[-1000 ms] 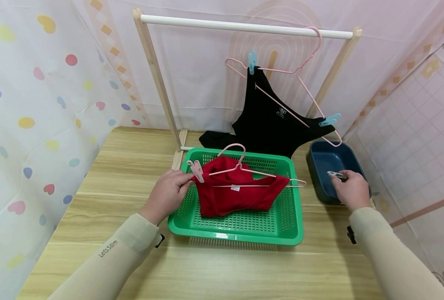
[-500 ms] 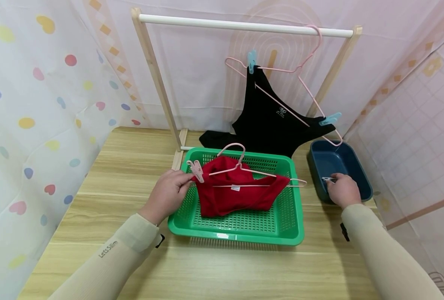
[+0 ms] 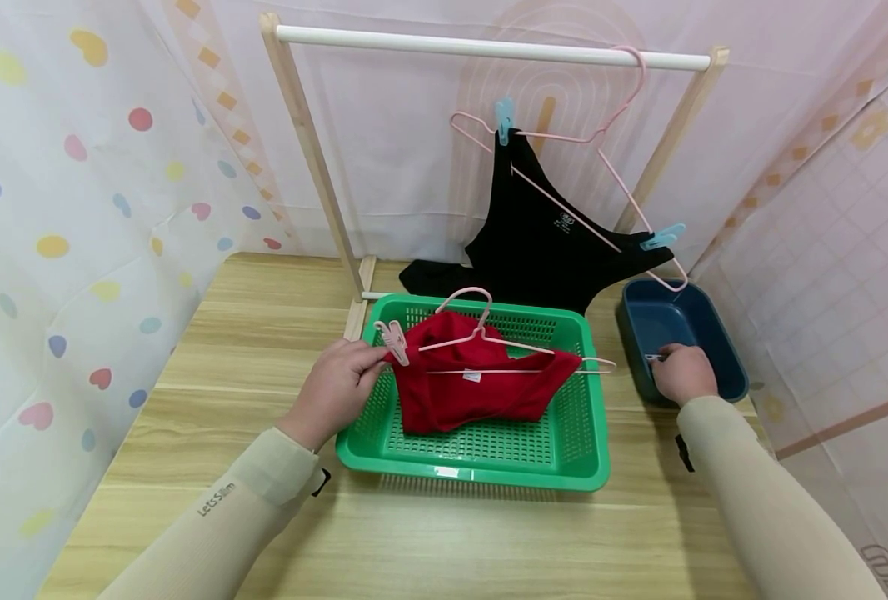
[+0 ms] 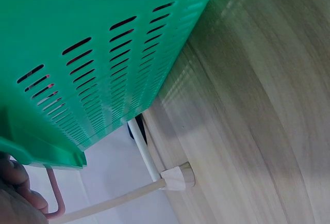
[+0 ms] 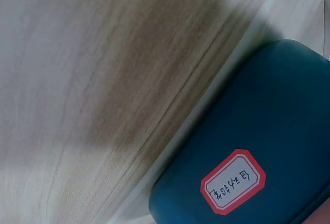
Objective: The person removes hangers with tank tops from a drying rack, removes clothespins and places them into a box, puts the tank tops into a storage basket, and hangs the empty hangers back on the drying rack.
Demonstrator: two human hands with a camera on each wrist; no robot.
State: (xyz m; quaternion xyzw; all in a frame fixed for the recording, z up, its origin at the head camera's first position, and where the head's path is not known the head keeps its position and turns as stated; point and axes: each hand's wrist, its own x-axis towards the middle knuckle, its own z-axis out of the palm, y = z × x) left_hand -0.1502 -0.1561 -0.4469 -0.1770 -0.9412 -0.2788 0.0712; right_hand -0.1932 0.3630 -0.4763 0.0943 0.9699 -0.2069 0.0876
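- Red garment: solid, bright red, with broad shoulder straps and a small white tag at the neck; it lies gathered in the green basket, with a rumpled part bunched up behind the neckline.
- Pink hanger: threaded through the straps, its hook rising toward the basket's far rim; one end pokes out past the shoulder, over the rim nearer the blue tub.
- Pink clip: fastened at the opposite shoulder, tilted.
- Left hand: thumb and fingers pinch the red strap's edge — right beside that clip.
- Right hand: lowered into the tub, fingers bent, pinching a pale clip — only its tip shows.
- Behind the basket, a black garment hangs aslant, held by two blue clips.
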